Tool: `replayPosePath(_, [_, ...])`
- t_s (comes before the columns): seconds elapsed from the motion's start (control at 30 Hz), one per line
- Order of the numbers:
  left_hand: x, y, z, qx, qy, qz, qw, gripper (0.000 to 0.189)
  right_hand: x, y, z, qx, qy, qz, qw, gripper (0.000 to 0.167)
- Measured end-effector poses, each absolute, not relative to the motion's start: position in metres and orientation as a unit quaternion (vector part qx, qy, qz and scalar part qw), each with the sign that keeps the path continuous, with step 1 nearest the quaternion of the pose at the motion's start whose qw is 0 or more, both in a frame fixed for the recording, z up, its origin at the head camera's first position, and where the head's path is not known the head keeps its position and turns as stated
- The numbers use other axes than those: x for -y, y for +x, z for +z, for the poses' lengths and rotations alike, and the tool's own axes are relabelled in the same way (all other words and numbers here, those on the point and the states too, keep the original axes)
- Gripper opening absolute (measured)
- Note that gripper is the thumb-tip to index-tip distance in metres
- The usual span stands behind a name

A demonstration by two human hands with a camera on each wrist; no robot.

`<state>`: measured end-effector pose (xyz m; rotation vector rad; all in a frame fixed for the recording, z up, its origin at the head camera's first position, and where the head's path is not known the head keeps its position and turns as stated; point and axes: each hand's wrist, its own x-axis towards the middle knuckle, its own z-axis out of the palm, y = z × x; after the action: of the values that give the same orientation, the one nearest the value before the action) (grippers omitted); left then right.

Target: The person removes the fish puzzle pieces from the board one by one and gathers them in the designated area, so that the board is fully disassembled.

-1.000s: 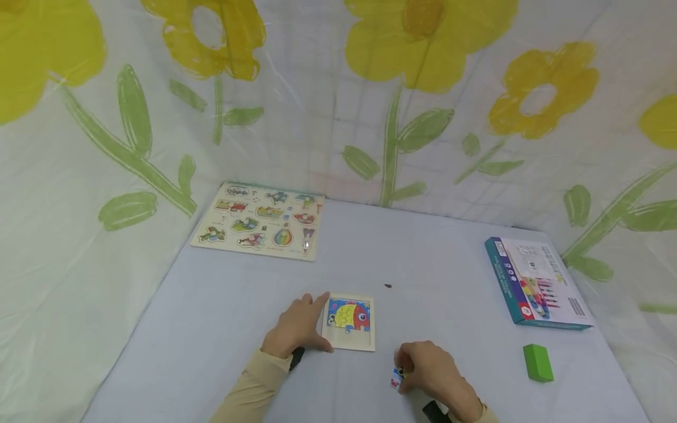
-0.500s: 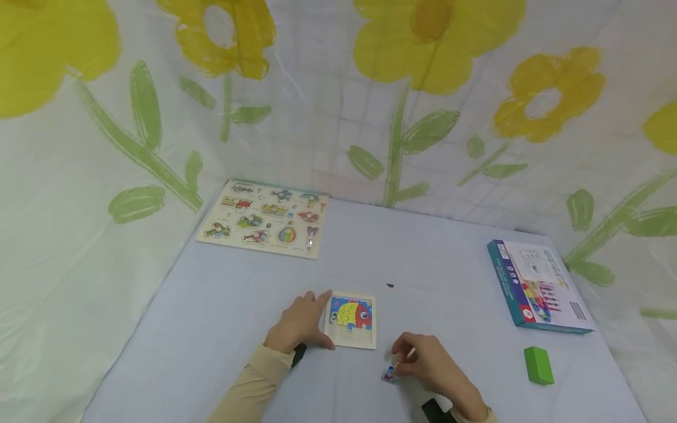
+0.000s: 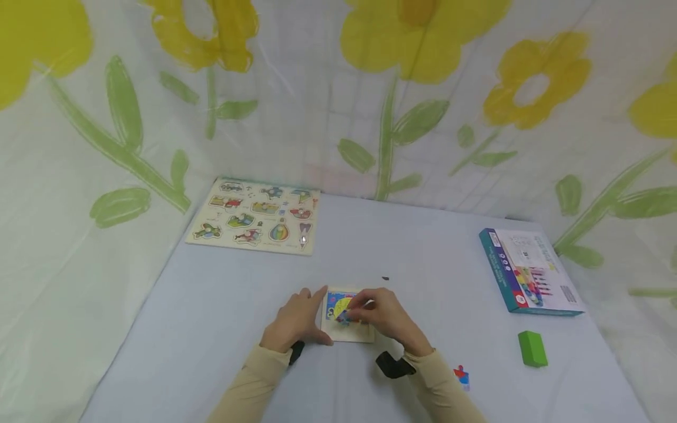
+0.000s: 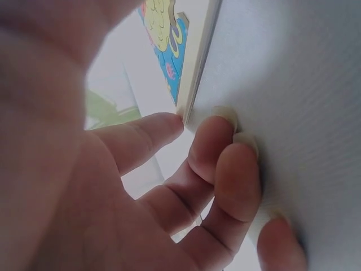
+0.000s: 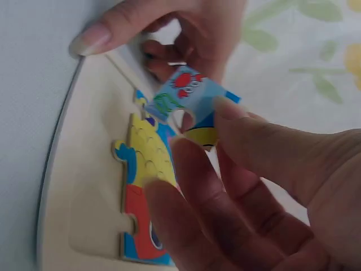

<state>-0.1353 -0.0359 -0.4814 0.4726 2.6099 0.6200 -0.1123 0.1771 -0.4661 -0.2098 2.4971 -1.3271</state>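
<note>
My left hand (image 3: 293, 320) holds the left side of a small wooden jigsaw tray (image 3: 344, 336), its thumb at the near corner and index finger at the far one. Inside the tray lies a partly assembled fish picture (image 5: 149, 158), yellow and red on blue, with bare wood along the near side. Over the picture, my right hand (image 3: 388, 317) pinches a jigsaw piece (image 5: 197, 101) printed with a red crab, green weed and a yellow edge. That piece is tilted and raised above the tray. Another jigsaw piece (image 3: 462, 378), red and blue, lies beside my right sleeve.
A wooden peg puzzle board (image 3: 254, 217) with vehicle pictures lies at the back left. On the right are a flat teal-and-white box (image 3: 531, 273) and a green block (image 3: 532, 349). A small dark scrap (image 3: 385, 278) sits behind the tray. A flower-painted curtain (image 3: 296, 129) backs the table.
My right hand has carried the crab piece from the table at right, up and left over the tray. The red and blue piece now shows. My left hand stays at the tray.
</note>
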Motion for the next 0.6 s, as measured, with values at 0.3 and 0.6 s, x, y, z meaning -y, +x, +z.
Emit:
replayPosePath(0.3, [0.037,-0.131,-0.485,-0.937,0.184,0.215,0.204,0.109,-0.154,-0.131,-0.478,-0.892,-0.092,-0.4,0.192,0.013])
replayPosePath(0.6, [0.037,-0.133,-0.482,-0.938,0.187,0.214,0.196,0.109,-0.142,-0.133,-0.483,-0.923,-0.068,-0.341,0.168,0.015])
